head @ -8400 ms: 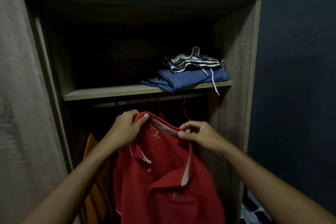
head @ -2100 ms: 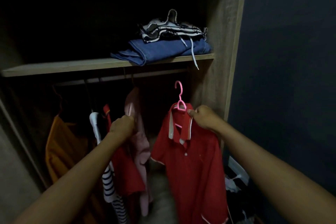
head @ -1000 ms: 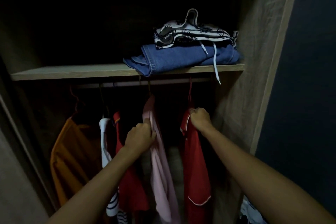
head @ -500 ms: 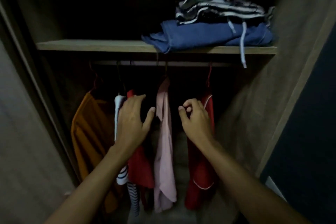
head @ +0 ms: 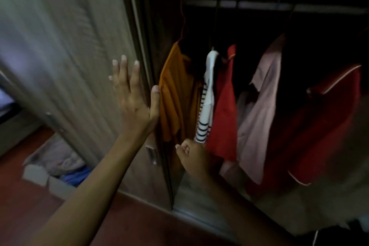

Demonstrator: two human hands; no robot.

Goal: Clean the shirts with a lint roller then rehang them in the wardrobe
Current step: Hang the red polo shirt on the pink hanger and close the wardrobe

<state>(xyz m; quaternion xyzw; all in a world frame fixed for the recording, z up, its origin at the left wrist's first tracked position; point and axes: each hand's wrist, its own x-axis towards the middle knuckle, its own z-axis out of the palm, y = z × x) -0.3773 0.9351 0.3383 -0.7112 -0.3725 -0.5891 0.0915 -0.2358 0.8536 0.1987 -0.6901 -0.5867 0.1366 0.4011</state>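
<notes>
The red polo shirt with white trim hangs at the right end of the wardrobe rail. Left of it hang a pink shirt, another red shirt, a white navy-striped shirt and an orange shirt. My left hand lies flat with straight fingers on the wooden sliding door, its thumb at the door's edge. My right hand is low, just below the striped shirt's hem, with loosely curled fingers holding nothing. No lint roller is in view.
A recessed metal handle sits low on the door. A cardboard box with folded clothes stands on the red-brown floor at the left. The wardrobe's pale base lies under the shirts.
Both hands have let go of the hanging shirts. My left hand has moved left onto the sliding door, my right hand has dropped low. The view has swung down and left.
</notes>
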